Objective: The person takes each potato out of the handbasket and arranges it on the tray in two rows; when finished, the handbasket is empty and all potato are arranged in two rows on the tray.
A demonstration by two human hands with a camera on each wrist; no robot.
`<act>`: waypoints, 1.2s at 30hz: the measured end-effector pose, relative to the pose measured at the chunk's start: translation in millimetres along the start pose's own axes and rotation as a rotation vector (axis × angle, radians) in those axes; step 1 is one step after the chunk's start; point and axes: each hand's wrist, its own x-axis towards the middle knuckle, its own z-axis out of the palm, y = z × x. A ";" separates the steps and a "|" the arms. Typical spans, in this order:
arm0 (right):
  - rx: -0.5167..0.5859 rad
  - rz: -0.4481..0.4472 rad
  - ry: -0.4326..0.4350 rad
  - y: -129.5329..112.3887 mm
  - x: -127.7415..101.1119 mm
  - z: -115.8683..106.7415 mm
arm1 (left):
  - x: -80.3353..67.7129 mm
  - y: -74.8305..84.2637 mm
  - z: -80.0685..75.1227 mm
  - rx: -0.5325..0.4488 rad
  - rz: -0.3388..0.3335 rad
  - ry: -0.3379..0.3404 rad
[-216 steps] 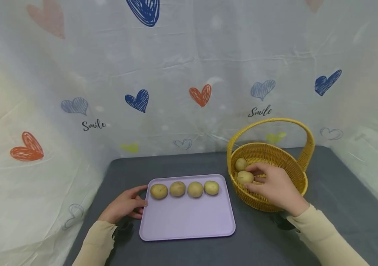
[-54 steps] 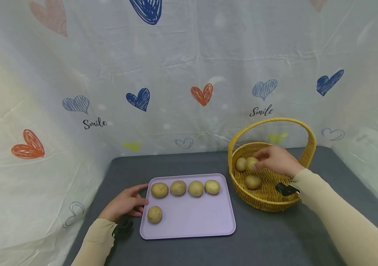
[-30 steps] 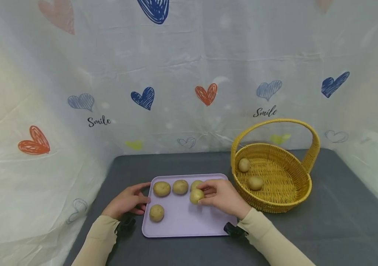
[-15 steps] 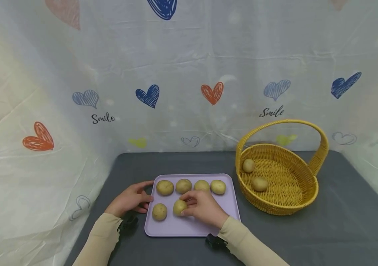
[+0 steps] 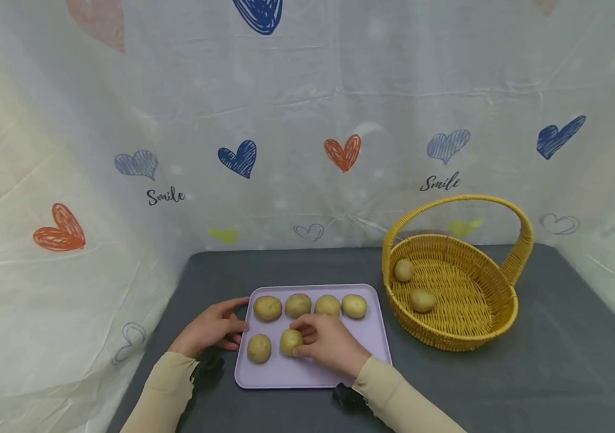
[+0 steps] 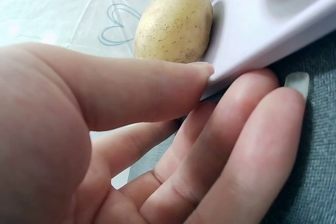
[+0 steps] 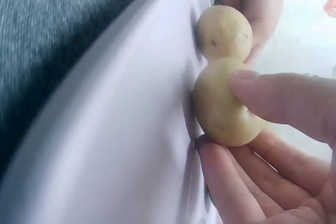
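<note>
A lilac tray lies on the dark table with a back row of several potatoes, among them the leftmost one. My left hand holds the tray's left edge, thumb at the rim and fingers beneath it in the left wrist view. In the front row sits a single potato. Beside it my right hand pinches another potato between thumb and fingers, low over the tray. The right wrist view shows this held potato at the tray surface; whether it bears its weight there I cannot tell.
A yellow woven basket with a tall handle stands to the right of the tray. Inside are two potatoes, one at the back left and one nearer the front. A heart-patterned curtain hangs behind the table.
My right hand has taken a potato from the basket and carried it left to the tray's front row. Earlier, another potato was added at the front left. My left hand has stayed at the tray's edge.
</note>
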 end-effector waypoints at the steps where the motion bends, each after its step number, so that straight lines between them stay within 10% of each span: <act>1: -0.006 0.003 0.001 0.4 -0.3 -0.7 | 0.7 0.2 0.1 0.002 0.002 -0.003; 25: -0.095 0.026 -0.011 1.9 -5.3 -19.4 | 4.3 6.9 8.2 0.036 0.020 0.015; 36: -0.154 0.007 0.069 -10.4 -48.3 -76.6 | 3.2 0.2 1.7 0.028 0.008 -0.007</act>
